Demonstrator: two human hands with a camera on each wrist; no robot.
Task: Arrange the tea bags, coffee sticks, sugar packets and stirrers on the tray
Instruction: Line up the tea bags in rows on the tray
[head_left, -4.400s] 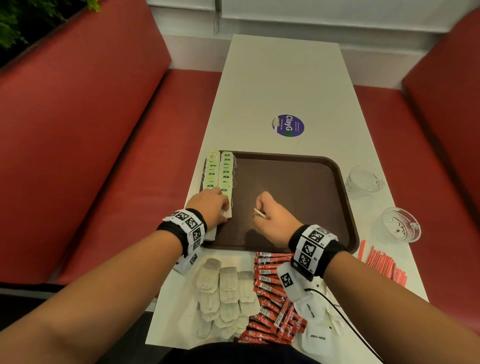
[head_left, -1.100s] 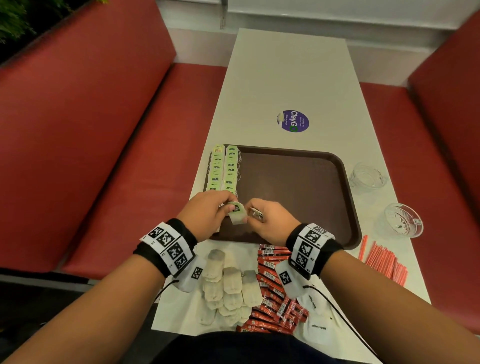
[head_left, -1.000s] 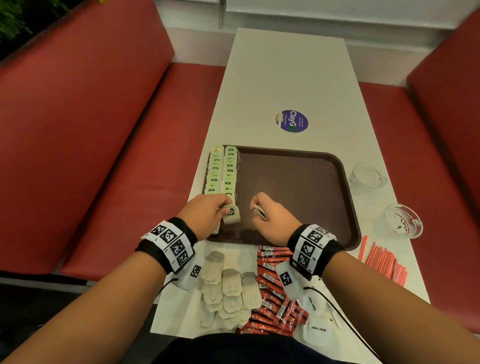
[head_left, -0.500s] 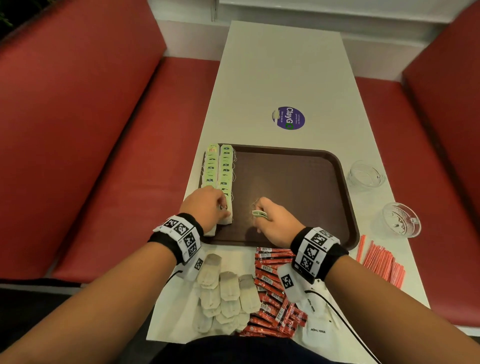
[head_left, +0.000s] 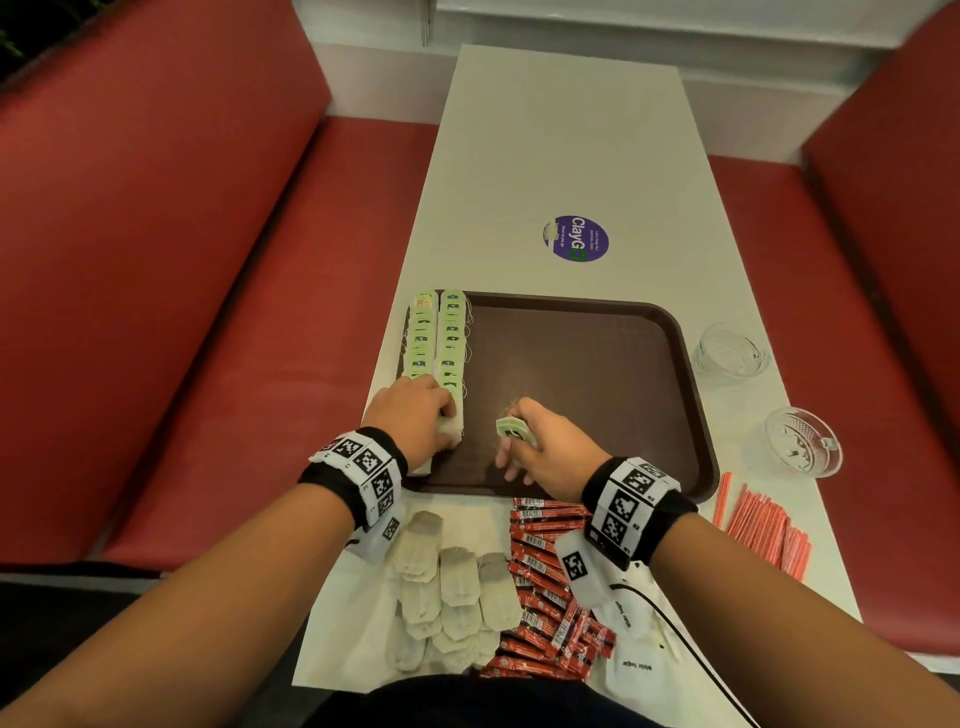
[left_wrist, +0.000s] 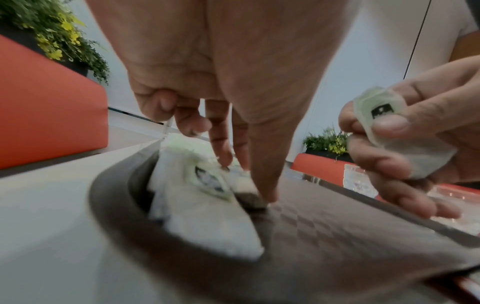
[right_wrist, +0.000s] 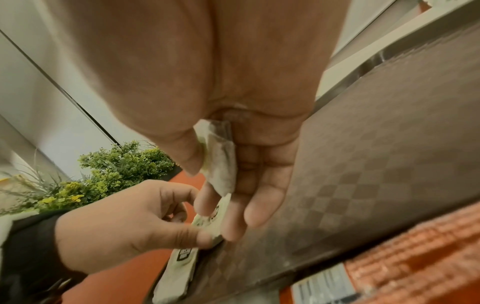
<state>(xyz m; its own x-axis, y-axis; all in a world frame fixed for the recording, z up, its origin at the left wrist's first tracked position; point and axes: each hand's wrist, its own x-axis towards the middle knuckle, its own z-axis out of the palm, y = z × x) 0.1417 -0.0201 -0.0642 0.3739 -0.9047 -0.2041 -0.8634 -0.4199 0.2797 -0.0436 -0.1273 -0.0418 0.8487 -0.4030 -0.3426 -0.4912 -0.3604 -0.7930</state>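
Note:
A brown tray (head_left: 597, 389) carries two rows of green-tagged tea bags (head_left: 451, 343) along its left side. My left hand (head_left: 449, 415) is at the near end of the rows. Its thumb and fingers pinch the last tea bag (left_wrist: 207, 181) down onto the tray (left_wrist: 311, 226). My right hand (head_left: 519, 415) hovers over the tray's near middle and grips a few more tea bags (head_left: 508, 428), also seen as tea bags (right_wrist: 221, 156) between thumb and fingers. Loose tea bags (head_left: 441, 582), red coffee sticks (head_left: 540, 566), white sugar packets (head_left: 631, 623) and orange stirrers (head_left: 763, 530) lie on the table.
Two glass bowls (head_left: 730, 353) (head_left: 800, 441) stand to the right of the tray. A purple sticker (head_left: 576, 239) marks the white table beyond it. Red bench seats run along both sides.
My left hand took one tea bag from the right hand and carried it left to the near end of the rows. The right hand stayed over the tray with its bags.

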